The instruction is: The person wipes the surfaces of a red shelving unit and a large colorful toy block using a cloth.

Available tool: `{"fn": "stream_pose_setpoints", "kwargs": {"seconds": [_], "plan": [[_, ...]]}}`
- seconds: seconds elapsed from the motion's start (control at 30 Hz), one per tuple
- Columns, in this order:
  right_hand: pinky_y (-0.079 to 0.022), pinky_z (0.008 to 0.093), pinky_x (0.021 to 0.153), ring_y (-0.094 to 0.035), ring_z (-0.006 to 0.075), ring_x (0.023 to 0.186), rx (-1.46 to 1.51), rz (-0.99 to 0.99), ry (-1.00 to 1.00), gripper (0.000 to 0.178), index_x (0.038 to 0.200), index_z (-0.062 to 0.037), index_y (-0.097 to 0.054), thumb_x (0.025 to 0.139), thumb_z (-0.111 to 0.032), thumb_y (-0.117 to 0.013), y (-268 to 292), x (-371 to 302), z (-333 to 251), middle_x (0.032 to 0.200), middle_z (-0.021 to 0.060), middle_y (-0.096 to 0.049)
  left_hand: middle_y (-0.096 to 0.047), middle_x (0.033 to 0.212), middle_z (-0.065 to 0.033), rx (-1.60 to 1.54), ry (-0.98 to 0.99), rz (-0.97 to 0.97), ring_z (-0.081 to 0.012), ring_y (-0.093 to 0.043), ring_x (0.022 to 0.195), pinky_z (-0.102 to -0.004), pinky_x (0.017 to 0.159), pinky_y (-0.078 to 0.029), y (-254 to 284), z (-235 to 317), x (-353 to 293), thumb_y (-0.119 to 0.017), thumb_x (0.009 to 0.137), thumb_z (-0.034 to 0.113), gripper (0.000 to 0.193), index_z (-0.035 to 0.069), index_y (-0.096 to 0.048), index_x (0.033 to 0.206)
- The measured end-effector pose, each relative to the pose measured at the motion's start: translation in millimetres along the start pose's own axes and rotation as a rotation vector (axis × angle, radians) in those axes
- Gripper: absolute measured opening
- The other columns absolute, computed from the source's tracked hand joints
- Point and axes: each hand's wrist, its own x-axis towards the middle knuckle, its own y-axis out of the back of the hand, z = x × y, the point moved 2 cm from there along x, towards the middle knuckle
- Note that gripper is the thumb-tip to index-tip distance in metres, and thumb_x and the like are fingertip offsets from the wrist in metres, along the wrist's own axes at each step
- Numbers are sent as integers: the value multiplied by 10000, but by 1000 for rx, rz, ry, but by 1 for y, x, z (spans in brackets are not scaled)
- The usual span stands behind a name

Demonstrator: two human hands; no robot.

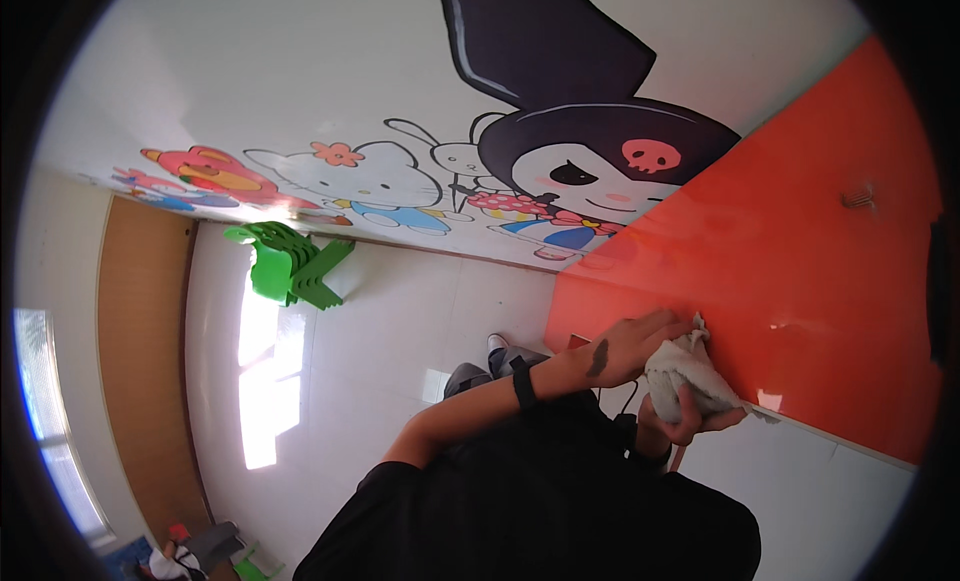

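Note:
A pale grey-white cloth is bunched between my two hands at the near edge of a glossy orange tabletop. My left hand lies along the cloth's upper left side, its fingers bent over the fabric; its thumb is hidden. From below, my right hand grips the lower part of the cloth, thumb up against it and fingers under it. One corner of the cloth hangs off to the right along the table edge. A black band circles my left wrist.
Cartoon figures cover the white wall beyond the table. Stacked green chairs stand on the pale floor at the left, near a wooden panel. Assorted items lie at the lower left. A small mark shows on the tabletop.

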Motion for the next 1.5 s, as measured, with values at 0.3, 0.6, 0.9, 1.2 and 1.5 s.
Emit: {"fn": "stream_pose_setpoints", "kwargs": {"seconds": [0.3, 0.6, 0.9, 1.2, 1.5], "plan": [[-335, 616, 1101, -272, 509, 1409, -238, 0, -51, 300, 997, -107, -642, 797, -228, -829, -16, 21, -19, 1472, 292, -394, -519, 1349, -118, -73, 10, -279, -319, -578, 1148, -401, 903, -522, -7, -36, 1, -651, 834, 151, 562, 95, -477, 1365], [-180, 651, 1129, -311, 498, 1403, -572, -178, -391, 164, 990, -134, -639, 890, -222, -734, -57, 27, -69, 1425, 222, -507, -596, 1274, -120, -456, -203, -376, -306, -646, 1057, -374, 875, -539, 129, -24, 57, -660, 776, 21, 734, 192, -448, 1458], [-291, 433, 1145, -383, 330, 1388, 163, -190, -679, 503, 1426, 5, -402, 1022, -294, -427, -235, 69, -88, 1481, 171, -418, -547, 1151, -194, 122, -407, -42, -371, -574, 1008, -423, 853, -484, 272, -26, 55, -630, 654, -11, 559, 180, -733, 1169], [-325, 333, 1126, -386, 253, 1383, 543, -24, -1163, 763, 1567, -74, -146, 951, -152, -590, -298, -17, -114, 1537, 138, -348, -542, 1243, -257, 234, -199, -153, -461, -513, 1140, -486, 972, -417, 226, -107, 33, -518, 657, -36, 563, 144, -709, 1155], [-509, 447, 897, -614, 405, 1055, 283, -582, -1241, 401, 1175, -27, -605, 782, -85, -657, -238, -88, -100, 1180, 217, -610, -517, 1184, -231, 142, -90, -303, -469, -469, 1139, -507, 1010, -365, 141, -183, 23, -549, 669, 15, 428, 76, -639, 1082]]}}
